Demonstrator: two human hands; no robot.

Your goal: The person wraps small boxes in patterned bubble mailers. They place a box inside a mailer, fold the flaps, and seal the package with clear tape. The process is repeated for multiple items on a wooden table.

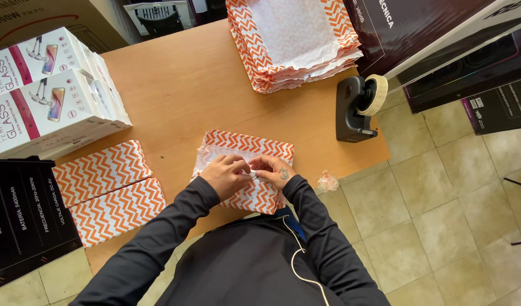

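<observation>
Head view looks straight down over dark sleeves to both hands, which meet on a parcel half wrapped in orange-and-white zigzag paper (246, 170) at the near edge of the wooden bench (187, 85). The left hand (226, 175) and the right hand (273, 170) have their fingertips together, pinching a small white fold of the paper's flap between them. Just right of the parcel, a crumpled scrap (328, 181) sits at the bench corner. To the left lie two finished wrapped parcels (110, 192) side by side, next to a black box (22, 221). Farther back, a black tape dispenser (358, 107) stands on the right and white boxes (45, 90) are stacked on the left. Farthest off lies a stack of zigzag paper sheets (291, 39).
</observation>
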